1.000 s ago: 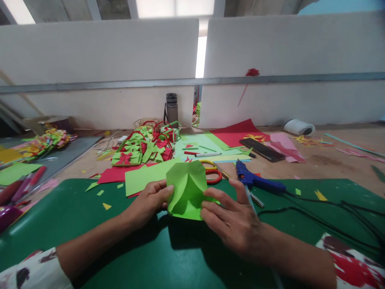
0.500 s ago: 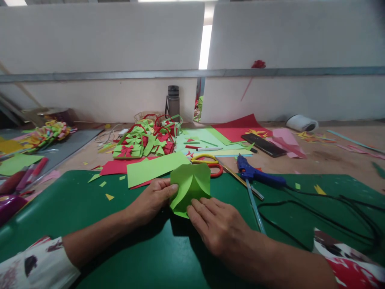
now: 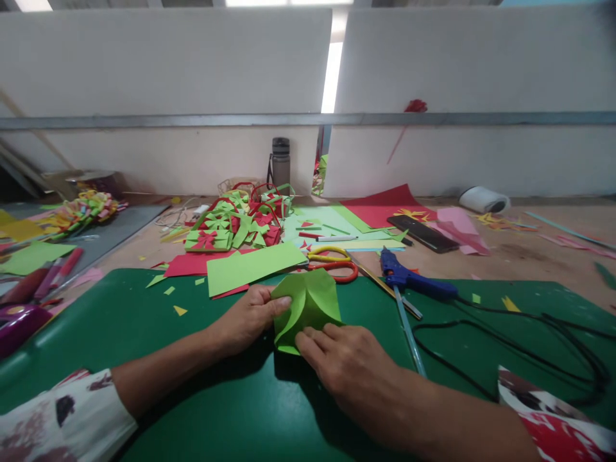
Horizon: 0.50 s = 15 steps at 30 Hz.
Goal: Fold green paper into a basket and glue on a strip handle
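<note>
A folded light green paper [image 3: 310, 305] lies on the dark green mat [image 3: 231, 410] in front of me. My left hand [image 3: 248, 317] pinches its left edge between thumb and fingers. My right hand [image 3: 344, 362] lies over the paper's lower right part, its fingers pressed down on a fold. The paper's lower corner is partly hidden under my right fingers.
Behind the paper lie a flat green sheet [image 3: 253, 266], red-handled scissors [image 3: 334, 263], a blue glue gun [image 3: 414, 282] with a black cord [image 3: 505, 340], and a metal ruler [image 3: 407, 324]. A pile of green and red paper pieces [image 3: 235, 228], a bottle [image 3: 280, 163] and a phone [image 3: 422, 232] stand further back.
My right hand has slid left and down over the paper, pressing its lower part flat. The paper has sunk lower onto the mat. My left hand keeps its hold.
</note>
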### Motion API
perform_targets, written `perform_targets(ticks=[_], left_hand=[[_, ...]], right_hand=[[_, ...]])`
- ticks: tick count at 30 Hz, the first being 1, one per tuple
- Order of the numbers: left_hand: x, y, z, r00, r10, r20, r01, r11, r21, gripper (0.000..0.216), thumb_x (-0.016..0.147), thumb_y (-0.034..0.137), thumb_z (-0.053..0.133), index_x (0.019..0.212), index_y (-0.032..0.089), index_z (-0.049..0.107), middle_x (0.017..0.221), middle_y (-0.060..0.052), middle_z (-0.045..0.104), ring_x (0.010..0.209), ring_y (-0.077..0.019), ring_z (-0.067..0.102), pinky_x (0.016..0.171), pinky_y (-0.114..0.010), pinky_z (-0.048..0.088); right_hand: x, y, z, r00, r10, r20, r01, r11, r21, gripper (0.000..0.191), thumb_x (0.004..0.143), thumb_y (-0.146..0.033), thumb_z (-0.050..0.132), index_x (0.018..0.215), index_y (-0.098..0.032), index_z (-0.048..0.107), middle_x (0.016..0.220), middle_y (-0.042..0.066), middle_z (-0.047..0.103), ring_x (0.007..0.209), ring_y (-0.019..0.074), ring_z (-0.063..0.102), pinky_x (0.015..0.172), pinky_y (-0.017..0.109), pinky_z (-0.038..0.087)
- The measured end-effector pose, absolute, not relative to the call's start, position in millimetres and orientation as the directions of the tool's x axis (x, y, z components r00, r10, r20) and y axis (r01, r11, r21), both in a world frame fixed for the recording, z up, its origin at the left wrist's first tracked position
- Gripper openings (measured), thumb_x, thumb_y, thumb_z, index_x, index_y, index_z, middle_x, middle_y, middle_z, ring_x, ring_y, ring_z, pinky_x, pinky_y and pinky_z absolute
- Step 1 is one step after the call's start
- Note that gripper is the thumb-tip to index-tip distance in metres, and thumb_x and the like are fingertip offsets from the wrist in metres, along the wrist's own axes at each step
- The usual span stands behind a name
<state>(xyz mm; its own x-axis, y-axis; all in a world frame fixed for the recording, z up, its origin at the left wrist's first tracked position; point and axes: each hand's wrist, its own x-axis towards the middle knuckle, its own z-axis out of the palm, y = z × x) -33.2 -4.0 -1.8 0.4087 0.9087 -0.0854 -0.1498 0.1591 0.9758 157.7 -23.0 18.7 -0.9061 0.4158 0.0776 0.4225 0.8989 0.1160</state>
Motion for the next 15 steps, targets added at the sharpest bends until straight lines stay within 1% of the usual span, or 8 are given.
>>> perform_targets(ticks=[3,9,11,15], left_hand=[[-33.0,-4.2,-1.6,0.414,0.907,-0.076,-0.157,0.153,0.976,0.026,0.080,0.037,0.062,0.071,0.012,0.060,0.054,0.004,0.049,0.047,-0.0060,0.039,0.047,-0.017,0.033],[-33.4,-4.3,-4.6,0.464,0.882,-0.076,-0.200,0.189,0.961,0.025,0.080,0.036,0.062,0.078,0.011,0.061,0.063,0.002,0.052,0.052,-0.0065,0.040,0.050,-0.018,0.033],[-33.8,-5.0,-3.8,0.474,0.877,-0.074,-0.187,0.183,0.965,0.026,0.080,0.037,0.062,0.078,0.011,0.061,0.064,0.002,0.051,0.053,-0.0068,0.039,0.051,-0.018,0.032],[-35.2,-7.0,-1.0,0.490,0.868,-0.078,-0.105,0.148,0.983,0.026,0.080,0.037,0.062,0.076,0.012,0.060,0.064,0.003,0.048,0.055,-0.0073,0.037,0.051,-0.018,0.030]], right_hand=[[158.7,-21.9,16.4,-0.907,0.412,0.089,0.420,0.899,0.122,0.028,0.071,-0.007,0.055,0.099,-0.011,0.057,0.095,0.011,0.067,0.074,0.0228,0.061,0.055,0.032,0.043],[156.0,-22.5,19.3,-0.899,0.431,0.073,0.437,0.895,0.093,0.023,0.075,-0.006,0.053,0.096,-0.012,0.059,0.088,0.009,0.067,0.073,0.0211,0.061,0.057,0.031,0.041],[154.5,-21.9,20.1,-0.887,0.459,0.052,0.462,0.883,0.077,0.022,0.075,-0.005,0.052,0.095,-0.013,0.059,0.086,0.008,0.067,0.073,0.0213,0.061,0.057,0.031,0.040],[152.4,-20.2,18.8,-0.857,0.515,0.003,0.515,0.856,0.043,0.022,0.076,-0.003,0.049,0.092,-0.015,0.059,0.085,0.008,0.067,0.075,0.0210,0.062,0.057,0.030,0.039]])
